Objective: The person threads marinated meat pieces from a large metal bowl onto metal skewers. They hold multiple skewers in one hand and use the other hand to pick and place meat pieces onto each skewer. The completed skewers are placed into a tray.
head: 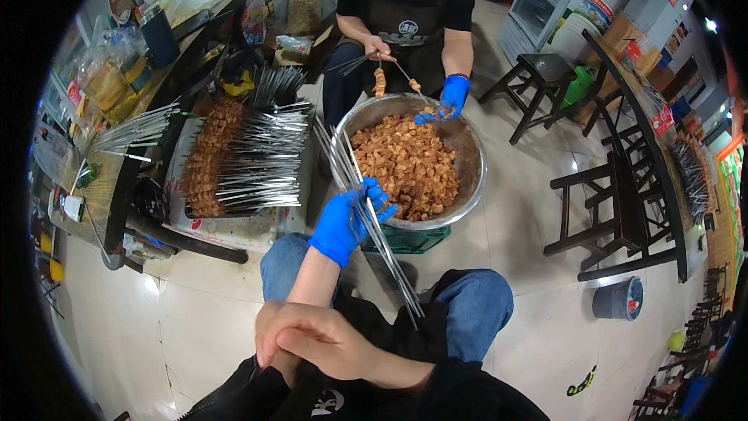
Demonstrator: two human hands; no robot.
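My left hand (345, 223), in a blue glove, grips a bundle of flat metal skewers (394, 266). The bundle slants from over the near left rim of a large metal bowl (476, 187) down toward my lap. Diced, seasoned meat (403, 166) is heaped in the bowl. My bare right hand (324, 336) crosses my body and is wrapped around my left forearm near the sleeve. To the left lie rows of skewers threaded with meat (213, 158), their bare metal ends (266, 158) pointing right.
Opposite me a person's gloved hand (453, 99) holds meat on a skewer above the bowl; their bare hand (377, 47) holds more skewers. A wooden table (125, 187) with loose skewers (131, 131) stands left. Stools (625, 204) and a grey bucket (616, 299) are right.
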